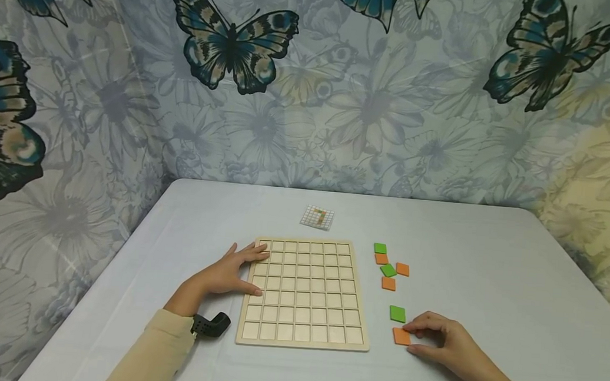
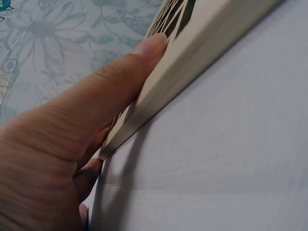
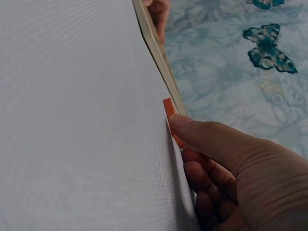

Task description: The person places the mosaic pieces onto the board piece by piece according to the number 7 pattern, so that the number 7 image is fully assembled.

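Note:
A pale wooden grid board [image 1: 301,348] lies flat on the table. My left hand [image 1: 229,271] rests at its left edge, thumb and fingertips on the frame; the left wrist view shows the thumb [image 2: 110,82] on the rim. To the right of the board, my right hand [image 1: 450,345] pinches an orange square tile [image 1: 401,336] at its right side. In the right wrist view the thumb lies against that orange tile [image 3: 169,109], its fingertips partly hidden. Just behind it lies a green tile [image 1: 397,314].
Farther back on the right are more tiles: a green one [image 1: 380,248], another green one [image 1: 388,270] and several orange ones [image 1: 403,269]. A small card with a coloured grid pattern [image 1: 317,217] lies behind the board. Patterned cloth [image 1: 374,113] hangs around the white table [image 1: 491,256].

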`<state>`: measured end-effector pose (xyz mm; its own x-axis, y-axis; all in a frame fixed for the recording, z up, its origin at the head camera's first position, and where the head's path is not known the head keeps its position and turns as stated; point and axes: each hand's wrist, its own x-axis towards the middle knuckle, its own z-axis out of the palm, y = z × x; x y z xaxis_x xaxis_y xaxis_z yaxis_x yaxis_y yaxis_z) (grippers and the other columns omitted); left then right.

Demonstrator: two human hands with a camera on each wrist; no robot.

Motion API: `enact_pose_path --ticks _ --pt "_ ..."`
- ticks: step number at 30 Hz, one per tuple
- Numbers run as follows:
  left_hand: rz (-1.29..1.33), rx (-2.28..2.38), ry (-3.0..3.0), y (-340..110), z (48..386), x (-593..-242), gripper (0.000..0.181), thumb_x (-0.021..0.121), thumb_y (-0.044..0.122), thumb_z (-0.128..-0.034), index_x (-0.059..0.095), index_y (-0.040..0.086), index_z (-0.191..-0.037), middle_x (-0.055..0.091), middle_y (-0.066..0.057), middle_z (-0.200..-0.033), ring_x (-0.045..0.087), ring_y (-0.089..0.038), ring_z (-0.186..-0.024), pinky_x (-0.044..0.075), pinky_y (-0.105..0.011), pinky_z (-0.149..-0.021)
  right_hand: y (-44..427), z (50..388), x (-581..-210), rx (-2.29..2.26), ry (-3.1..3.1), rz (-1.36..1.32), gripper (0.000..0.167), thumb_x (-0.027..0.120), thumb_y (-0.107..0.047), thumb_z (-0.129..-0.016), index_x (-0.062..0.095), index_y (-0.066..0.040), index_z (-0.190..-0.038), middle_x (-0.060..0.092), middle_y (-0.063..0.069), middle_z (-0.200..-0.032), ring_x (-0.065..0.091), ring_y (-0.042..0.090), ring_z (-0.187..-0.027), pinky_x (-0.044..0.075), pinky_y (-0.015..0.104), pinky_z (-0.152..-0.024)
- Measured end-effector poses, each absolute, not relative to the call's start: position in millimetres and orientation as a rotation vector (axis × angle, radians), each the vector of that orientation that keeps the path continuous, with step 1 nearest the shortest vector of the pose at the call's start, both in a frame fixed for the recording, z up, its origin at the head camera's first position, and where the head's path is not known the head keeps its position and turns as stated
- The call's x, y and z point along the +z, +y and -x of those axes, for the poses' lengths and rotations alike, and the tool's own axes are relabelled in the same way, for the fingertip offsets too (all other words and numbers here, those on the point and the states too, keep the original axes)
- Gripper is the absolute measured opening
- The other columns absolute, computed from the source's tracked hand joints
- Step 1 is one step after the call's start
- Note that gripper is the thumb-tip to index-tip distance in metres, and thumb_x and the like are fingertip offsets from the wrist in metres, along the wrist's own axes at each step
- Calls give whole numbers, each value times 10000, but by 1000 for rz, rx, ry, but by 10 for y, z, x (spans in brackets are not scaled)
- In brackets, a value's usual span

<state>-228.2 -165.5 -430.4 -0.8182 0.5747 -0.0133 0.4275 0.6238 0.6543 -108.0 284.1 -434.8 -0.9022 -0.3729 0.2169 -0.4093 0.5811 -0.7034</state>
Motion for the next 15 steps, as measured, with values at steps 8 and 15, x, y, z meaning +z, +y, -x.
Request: enact_pose_path --ticks 8,15 --pt "-831 966 2614 -1643 2285 -4302 851 790 415 -695 424 133 -1410 240 -55 -1547 87 -298 -1454 -107 -533 -1162 2811 1088 -4366 1210 -2715 -708 231 791 -160 -715 697 -157 -926 627 -100 -905 541 11 -775 459 105 -684" --pt "-841 948 2612 -1598 2287 -4301 855 782 438 -696 418 151 -1415 237 -41 -1549 80 -287 -1456 -104 -533 -1163 2814 1089 -4349 1230 -2670 -774 238 800 -99 -696 662 -127 -888 625 -28 -870 532 29 -765 445 117 -669"
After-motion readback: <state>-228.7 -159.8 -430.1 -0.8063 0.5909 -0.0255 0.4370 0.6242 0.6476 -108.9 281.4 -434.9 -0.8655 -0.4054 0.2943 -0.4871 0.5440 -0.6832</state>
